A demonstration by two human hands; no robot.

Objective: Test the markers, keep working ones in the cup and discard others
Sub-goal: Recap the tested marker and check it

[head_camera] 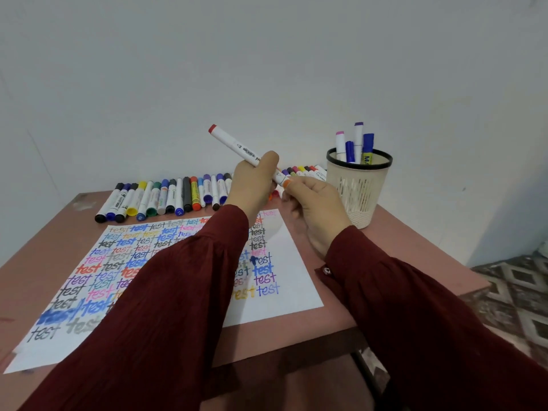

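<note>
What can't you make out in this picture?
Head view only.
Middle of the paper: hidden under the left sleeve.
The marker: the left hand covers its middle, the right hand pinches its orange end; cap on or off unclear, print too small.
The row of markers: part hidden behind both hands.
The cup: its wall hides the lower parts of the markers inside.

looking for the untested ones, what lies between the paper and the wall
A row of markers lies between paper and wall, shown in the head view.
</note>
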